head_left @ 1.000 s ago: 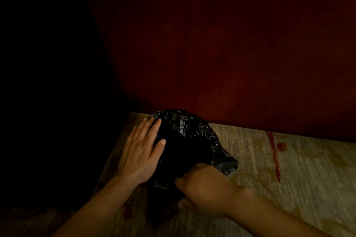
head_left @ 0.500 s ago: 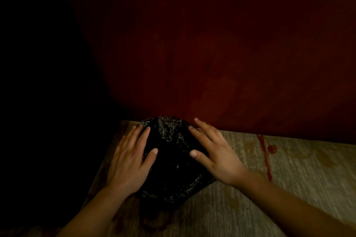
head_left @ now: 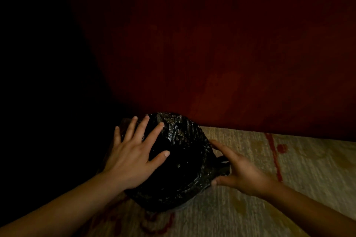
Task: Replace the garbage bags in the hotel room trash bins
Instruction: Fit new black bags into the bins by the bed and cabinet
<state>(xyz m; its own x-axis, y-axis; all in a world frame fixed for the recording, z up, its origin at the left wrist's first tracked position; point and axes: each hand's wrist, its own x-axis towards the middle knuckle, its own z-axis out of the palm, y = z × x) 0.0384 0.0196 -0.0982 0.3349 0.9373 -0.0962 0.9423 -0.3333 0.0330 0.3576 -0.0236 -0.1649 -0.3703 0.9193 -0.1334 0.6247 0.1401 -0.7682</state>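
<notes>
Now the open left hand (head_left: 133, 157) lies flat on the black garbage bag (head_left: 185, 161); the right hand (head_left: 241, 172), also open, should press its loose edge evenly down around the bin's rim.

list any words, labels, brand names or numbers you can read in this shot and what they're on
None can be read.
Crinkled black plastic garbage bag: no print visible.
Beige carpet with red markings: a pattern, not letters.
Dark red wall: bare, and dim.
The left side of the frame is too dark to judge.
</notes>
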